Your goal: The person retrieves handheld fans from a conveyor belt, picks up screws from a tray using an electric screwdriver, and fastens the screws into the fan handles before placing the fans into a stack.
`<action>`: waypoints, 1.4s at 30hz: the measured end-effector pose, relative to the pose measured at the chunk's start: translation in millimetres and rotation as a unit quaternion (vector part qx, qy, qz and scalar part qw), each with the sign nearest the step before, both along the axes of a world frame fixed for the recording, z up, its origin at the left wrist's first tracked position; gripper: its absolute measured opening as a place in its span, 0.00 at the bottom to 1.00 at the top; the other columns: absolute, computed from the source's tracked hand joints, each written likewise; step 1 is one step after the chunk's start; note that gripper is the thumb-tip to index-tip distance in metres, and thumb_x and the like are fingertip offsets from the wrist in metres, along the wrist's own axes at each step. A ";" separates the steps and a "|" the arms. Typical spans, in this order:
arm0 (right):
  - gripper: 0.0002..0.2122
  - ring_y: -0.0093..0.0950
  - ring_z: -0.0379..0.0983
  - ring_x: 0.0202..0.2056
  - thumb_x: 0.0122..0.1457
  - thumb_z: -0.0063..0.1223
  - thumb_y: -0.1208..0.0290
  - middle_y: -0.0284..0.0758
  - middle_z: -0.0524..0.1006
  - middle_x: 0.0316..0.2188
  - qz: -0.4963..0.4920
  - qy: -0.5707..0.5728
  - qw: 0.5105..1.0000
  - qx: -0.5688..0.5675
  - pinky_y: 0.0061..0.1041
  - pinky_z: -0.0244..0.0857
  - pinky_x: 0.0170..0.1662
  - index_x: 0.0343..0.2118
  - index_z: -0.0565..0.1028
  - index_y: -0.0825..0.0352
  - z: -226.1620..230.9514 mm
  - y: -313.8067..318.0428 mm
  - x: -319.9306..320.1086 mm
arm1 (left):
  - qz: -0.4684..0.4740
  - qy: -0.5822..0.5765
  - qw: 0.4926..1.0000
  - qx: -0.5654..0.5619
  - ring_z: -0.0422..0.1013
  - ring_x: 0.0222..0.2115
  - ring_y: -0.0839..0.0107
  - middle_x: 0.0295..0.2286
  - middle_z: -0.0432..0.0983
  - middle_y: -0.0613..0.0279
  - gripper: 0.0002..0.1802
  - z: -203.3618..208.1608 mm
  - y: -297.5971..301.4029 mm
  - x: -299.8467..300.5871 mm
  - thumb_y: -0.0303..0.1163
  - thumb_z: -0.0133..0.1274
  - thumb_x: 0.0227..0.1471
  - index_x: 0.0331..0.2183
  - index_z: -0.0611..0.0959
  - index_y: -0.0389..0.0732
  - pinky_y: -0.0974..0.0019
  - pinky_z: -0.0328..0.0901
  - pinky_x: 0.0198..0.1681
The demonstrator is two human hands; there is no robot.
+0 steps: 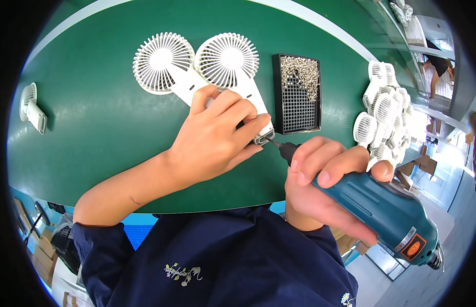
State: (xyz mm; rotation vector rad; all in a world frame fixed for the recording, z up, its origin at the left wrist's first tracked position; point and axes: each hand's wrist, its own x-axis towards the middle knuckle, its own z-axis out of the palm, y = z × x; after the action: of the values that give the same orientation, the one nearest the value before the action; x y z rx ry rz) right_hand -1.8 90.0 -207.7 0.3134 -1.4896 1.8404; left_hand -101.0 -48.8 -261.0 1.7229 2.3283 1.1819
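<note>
Now my left hand (217, 135) clamps the right handheld fan (233, 71) on the green desk (94, 123), my right hand (325, 174) gripping the teal electric screwdriver (386, 210), bit at the handle's end.

Open green table (110, 128) lies left of the two white fans (197, 66), while a black screw tray (297, 94) and a heap of fans (384, 110) (stacked high) crowd the right.

The table (110, 112) is deep green with a pale stripe along its far edge. The two handheld fans (197, 66) are white, with fine radial grilles. The screw tray (296, 94) is black, holding silvery screws. The electric screwdriver (386, 210) is teal with an orange label. The sleeve (217, 256) is navy, embroidered with small flowers.
</note>
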 end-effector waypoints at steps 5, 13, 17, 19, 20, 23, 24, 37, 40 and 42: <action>0.42 0.30 0.64 0.18 0.48 0.37 0.24 0.35 0.68 0.26 -0.012 -0.008 1.000 -0.005 0.32 0.62 0.23 0.54 0.60 0.59 -3.0 -5.8 -0.1 | 0.001 -0.011 1.000 0.007 0.65 0.37 0.67 0.32 0.68 0.70 0.30 -2.1 0.8 0.8 0.36 0.68 0.29 0.41 0.81 0.45 0.57 0.53 0.45; 0.40 0.31 0.65 0.16 0.51 0.42 0.29 0.41 0.70 0.25 -0.029 0.040 0.998 -0.046 0.30 0.62 0.19 0.52 0.59 0.65 -5.0 -10.1 -4.2 | 0.007 -0.025 1.000 0.015 0.66 0.36 0.68 0.32 0.69 0.70 0.27 -2.6 -0.1 1.4 0.35 0.68 0.29 0.39 0.81 0.46 0.58 0.54 0.45; 0.39 0.32 0.66 0.18 0.53 0.43 0.31 0.40 0.69 0.24 -0.008 0.037 0.998 -0.044 0.33 0.63 0.23 0.55 0.58 0.63 5.3 -5.6 3.2 | -0.002 -0.032 0.998 0.050 0.66 0.34 0.69 0.30 0.69 0.71 0.22 -3.9 -1.0 -0.6 0.33 0.67 0.29 0.34 0.83 0.46 0.58 0.53 0.43; 0.39 0.33 0.66 0.18 0.53 0.42 0.31 0.40 0.69 0.24 -0.011 0.035 0.997 -0.064 0.33 0.63 0.22 0.55 0.58 0.63 8.4 -7.8 3.3 | -0.020 -0.026 0.998 0.058 0.67 0.32 0.70 0.28 0.69 0.72 0.16 -5.6 -1.5 -0.2 0.30 0.67 0.30 0.29 0.83 0.45 0.59 0.52 0.41; 0.39 0.33 0.65 0.17 0.54 0.42 0.31 0.39 0.69 0.24 -0.014 0.033 0.996 -0.085 0.34 0.62 0.22 0.55 0.58 0.63 8.8 -8.5 3.1 | -0.020 -0.025 0.998 0.058 0.67 0.32 0.70 0.28 0.69 0.72 0.16 -5.9 -1.4 -0.1 0.30 0.67 0.30 0.29 0.83 0.45 0.59 0.52 0.41; 0.38 0.33 0.65 0.18 0.54 0.41 0.31 0.40 0.68 0.25 -0.014 0.040 0.996 -0.084 0.34 0.62 0.23 0.55 0.58 0.63 7.1 -6.7 3.6 | -0.020 -0.044 0.996 0.079 0.67 0.32 0.71 0.26 0.69 0.73 0.12 -7.4 -1.5 0.8 0.29 0.66 0.31 0.26 0.83 0.45 0.59 0.52 0.41; 0.38 0.33 0.65 0.18 0.54 0.41 0.31 0.40 0.68 0.25 -0.014 0.040 0.996 -0.084 0.34 0.62 0.23 0.55 0.58 0.63 7.9 -5.6 4.6 | -0.015 -0.039 0.996 0.075 0.67 0.32 0.71 0.26 0.69 0.73 0.12 -8.4 -1.8 1.5 0.29 0.66 0.31 0.25 0.83 0.45 0.59 0.52 0.41; 0.40 0.32 0.65 0.18 0.52 0.40 0.29 0.40 0.69 0.26 -0.020 0.039 0.998 -0.042 0.34 0.62 0.22 0.55 0.58 0.61 -2.0 -3.1 0.5 | 0.015 -0.015 0.994 0.111 0.67 0.34 0.67 0.26 0.69 0.71 0.13 -7.5 -4.7 -3.8 0.27 0.67 0.30 0.26 0.83 0.44 0.60 0.56 0.39; 0.40 0.31 0.64 0.16 0.52 0.41 0.29 0.40 0.69 0.25 -0.040 0.079 0.996 -0.001 0.31 0.63 0.20 0.55 0.57 0.62 -5.1 -4.4 -4.0 | 0.025 0.007 0.993 0.118 0.67 0.34 0.67 0.26 0.70 0.71 0.13 -10.6 -4.4 -6.4 0.26 0.66 0.31 0.26 0.83 0.44 0.61 0.56 0.39; 0.40 0.30 0.64 0.15 0.51 0.42 0.29 0.40 0.69 0.25 -0.045 0.097 0.994 0.011 0.30 0.63 0.18 0.54 0.57 0.62 -7.5 -4.0 -5.3 | 0.025 0.002 0.993 0.115 0.67 0.33 0.67 0.26 0.70 0.71 0.13 -12.9 -2.8 -7.4 0.26 0.66 0.31 0.27 0.83 0.44 0.61 0.56 0.39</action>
State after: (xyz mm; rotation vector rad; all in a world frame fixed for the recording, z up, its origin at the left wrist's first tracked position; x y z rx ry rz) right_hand -7.0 86.0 -215.2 0.4162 -1.3691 1.6744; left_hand -108.4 -51.6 -273.9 1.7393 2.3296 1.5104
